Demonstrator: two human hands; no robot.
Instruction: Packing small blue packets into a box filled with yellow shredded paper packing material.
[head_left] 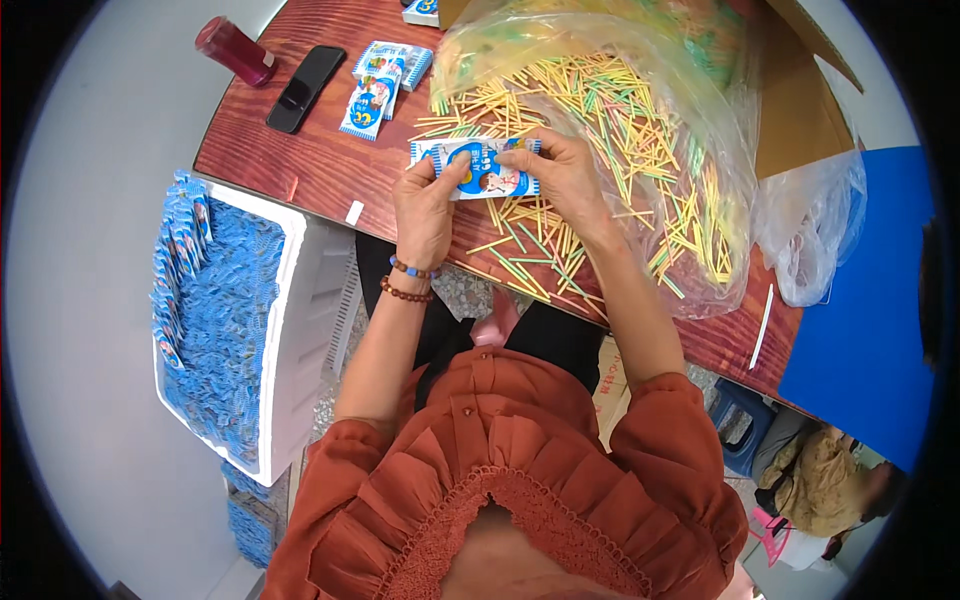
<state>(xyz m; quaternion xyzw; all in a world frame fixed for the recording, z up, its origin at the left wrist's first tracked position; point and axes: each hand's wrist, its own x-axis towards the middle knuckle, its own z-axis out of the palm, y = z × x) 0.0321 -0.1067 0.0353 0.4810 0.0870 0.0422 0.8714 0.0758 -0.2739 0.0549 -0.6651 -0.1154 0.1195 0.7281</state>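
- left hand [428, 205]: forearm reaching far and slightly right, thumb pressed on top of the packet [495, 182], closed on its left part.
- right hand [568, 180]: forearm slanting far and left, thumb pointing left across the packet's face, closed on its right part; fingers beneath mostly hidden.
- packet: level between both hands, above the table's [330, 190] near side, loose sticks [520, 270] just right and near.
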